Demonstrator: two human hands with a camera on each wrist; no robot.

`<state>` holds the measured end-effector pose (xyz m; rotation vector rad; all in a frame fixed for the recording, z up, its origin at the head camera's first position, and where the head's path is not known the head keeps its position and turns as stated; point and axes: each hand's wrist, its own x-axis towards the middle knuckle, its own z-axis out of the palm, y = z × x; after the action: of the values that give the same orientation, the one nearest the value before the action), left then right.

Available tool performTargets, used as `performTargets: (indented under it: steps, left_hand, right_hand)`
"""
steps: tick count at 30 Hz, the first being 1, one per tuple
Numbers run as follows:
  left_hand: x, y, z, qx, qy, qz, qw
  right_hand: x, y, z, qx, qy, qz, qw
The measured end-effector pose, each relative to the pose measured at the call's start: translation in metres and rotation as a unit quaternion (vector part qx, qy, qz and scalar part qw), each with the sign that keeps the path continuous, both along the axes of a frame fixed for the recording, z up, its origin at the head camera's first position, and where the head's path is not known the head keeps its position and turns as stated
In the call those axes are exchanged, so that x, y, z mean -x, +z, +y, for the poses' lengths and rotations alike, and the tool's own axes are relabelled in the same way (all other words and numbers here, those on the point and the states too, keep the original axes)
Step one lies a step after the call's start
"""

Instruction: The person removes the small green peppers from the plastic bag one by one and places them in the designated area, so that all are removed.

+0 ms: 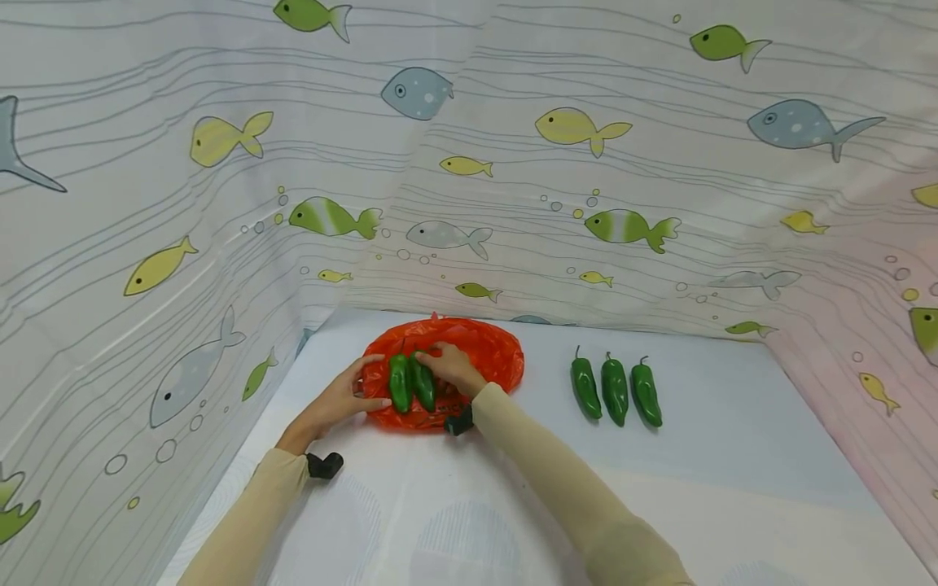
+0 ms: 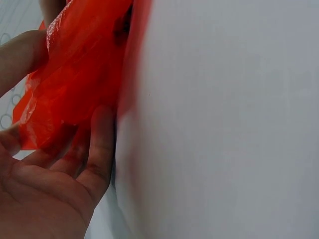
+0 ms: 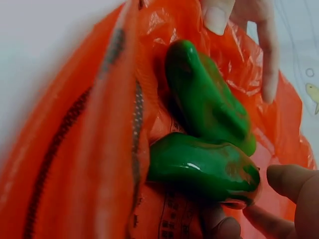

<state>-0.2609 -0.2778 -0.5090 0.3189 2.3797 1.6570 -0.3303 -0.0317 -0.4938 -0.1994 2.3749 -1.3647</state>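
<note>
Two glossy green peppers lie side by side on a crumpled red plastic bag (image 1: 501,358), the left pepper (image 1: 399,384) and the right pepper (image 1: 422,386). My left hand (image 1: 337,403) curves round the bag's left side; in the left wrist view the fingers of that hand (image 2: 60,174) lie partly behind the red plastic (image 2: 79,74). My right hand (image 1: 450,366) holds the upper end of the right pepper. Seen from the right wrist, its fingers surround the end of the nearer pepper (image 3: 199,167), while the other pepper (image 3: 209,99) lies beside it.
Three more green peppers, the left one (image 1: 585,388), the middle one (image 1: 614,391) and the right one (image 1: 646,395), lie in a row on the white table (image 1: 469,488), right of the bag. Fish-patterned sheets (image 1: 513,195) enclose the back and sides.
</note>
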Motion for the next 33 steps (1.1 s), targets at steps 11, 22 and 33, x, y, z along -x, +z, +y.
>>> performTargets:
  steps: [11,22,33]
  left_hand:
    - [0.0044,0.0011,0.0011,-0.002,-0.006,0.006,1.0]
    - [0.0022,-0.002,-0.0001,-0.009,-0.002,-0.004,0.9999]
    - [-0.0004,-0.0017,-0.0004,-0.006,0.003,-0.009,0.9999]
  right_hand:
    - [0.0053,0.0045,0.0038,-0.005,0.019,0.002,0.9998]
    - [0.0047,0.0047,0.0087,-0.005,0.02,0.001,0.9998]
    - [0.0038,0.0071,0.0076,-0.015,0.031,-0.006,0.9994]
